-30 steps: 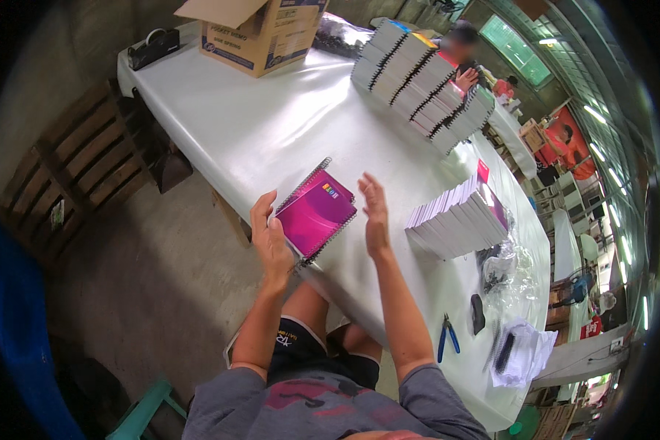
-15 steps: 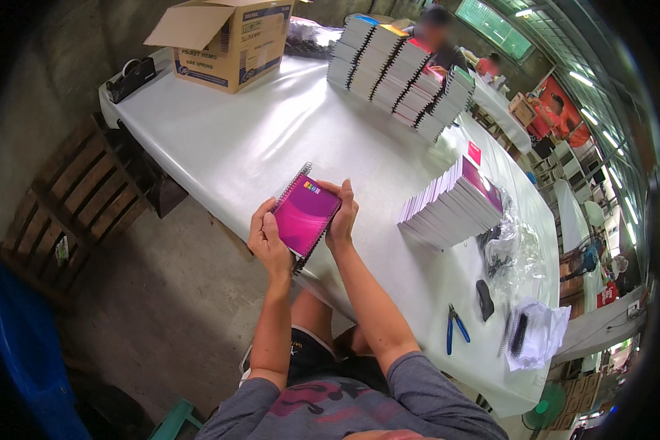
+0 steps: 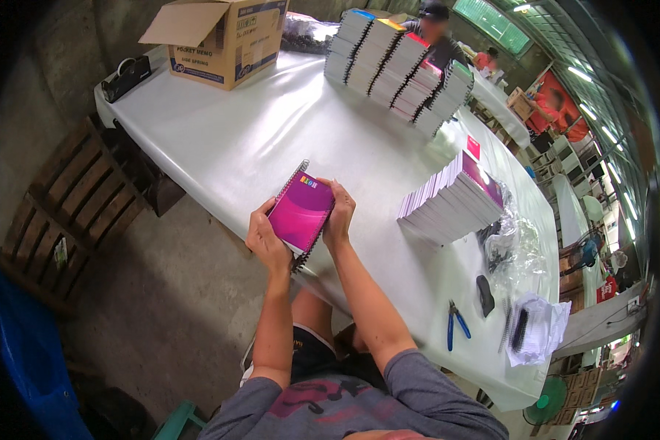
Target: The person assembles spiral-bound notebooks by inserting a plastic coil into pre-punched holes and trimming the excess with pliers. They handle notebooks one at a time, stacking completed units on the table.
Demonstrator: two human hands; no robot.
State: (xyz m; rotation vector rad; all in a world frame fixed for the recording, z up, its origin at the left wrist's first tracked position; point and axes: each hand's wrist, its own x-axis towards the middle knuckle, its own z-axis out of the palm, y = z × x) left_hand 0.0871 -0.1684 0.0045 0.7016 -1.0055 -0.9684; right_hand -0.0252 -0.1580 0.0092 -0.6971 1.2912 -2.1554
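Right hand (image 3: 339,215), spread and apart a second ago, now curls against the purple spiral-bound notebooks (image 3: 301,213), mid-frame; left hand (image 3: 267,239) clasps their other side; the stack looks squarer, secured two-handed.

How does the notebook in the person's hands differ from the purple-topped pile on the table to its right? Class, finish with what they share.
Support: the held notebook is between the left hand and right hand; the pile stands on the table.
Thickness: the pile is far thicker than the held notebook.
Binding: the held notebook shows coils; none are discernible on the pile.
Shared: purple covers on top.
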